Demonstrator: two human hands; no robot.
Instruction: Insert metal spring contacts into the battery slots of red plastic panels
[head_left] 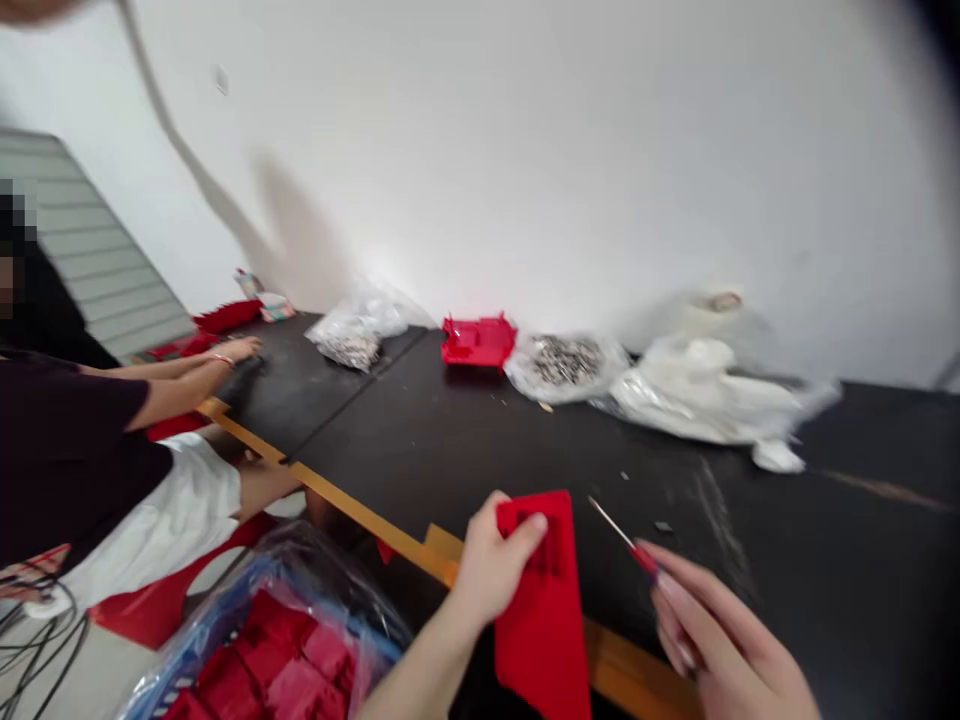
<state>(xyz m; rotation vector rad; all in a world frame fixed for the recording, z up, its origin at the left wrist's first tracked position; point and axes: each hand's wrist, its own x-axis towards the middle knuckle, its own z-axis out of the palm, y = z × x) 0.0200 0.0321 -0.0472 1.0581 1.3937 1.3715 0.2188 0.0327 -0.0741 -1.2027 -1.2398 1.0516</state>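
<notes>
Left hand (495, 560) closed around the upper end of a red moulded plastic part (544, 620), fingers curled over its top edge, the part hanging down past the near edge of the black bench (862, 450). Right hand (720, 630) partly closed, fingers (675, 600) pressed together and pinching a slim screwdriver (645, 560) by its red handle, steel shaft slanting up and to the left, tip just beside the part's upper corner and not touching it. A steady hold for fine work: part gripped high, driver pinched near the shaft. Along the bench's far edge, a red plastic piece (478, 340) between clear bags of small metal pieces (566, 362). Off the near edge, a blue basket (225, 650) of red parts (277, 650). Near the left end, a co-worker's hands (240, 350) on the bench.
</notes>
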